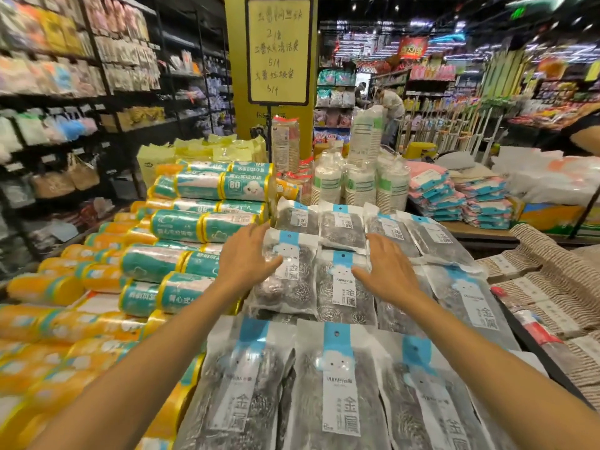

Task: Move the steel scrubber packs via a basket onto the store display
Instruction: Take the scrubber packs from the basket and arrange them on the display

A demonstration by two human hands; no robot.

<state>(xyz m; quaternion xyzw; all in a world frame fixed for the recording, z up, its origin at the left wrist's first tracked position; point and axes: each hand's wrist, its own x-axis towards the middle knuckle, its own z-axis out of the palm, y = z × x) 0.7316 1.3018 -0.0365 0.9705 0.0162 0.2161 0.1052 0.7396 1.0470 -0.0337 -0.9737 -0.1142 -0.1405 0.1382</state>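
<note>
Left hand (246, 258) and right hand (388, 271), fingers straight and empty, perhaps touching steel scrubber packs (341, 287) marked "金属".

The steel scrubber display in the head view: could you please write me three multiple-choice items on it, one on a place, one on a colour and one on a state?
1. What lies left of the steel scrubber packs? A paper cups; B teal and orange rolls; C pink cloths.
2. What colour is each pack's top band? A red; B green; C blue.
3. How are the left hand and right hand? A open, fingers straight, at the middle packs; B gripping a basket; C lifting a pack.
Key: 1 B, the rolls are stacked along the packs' left edge; 2 C, blue strips head every pack; 3 A, neither hand curls round anything.
</note>
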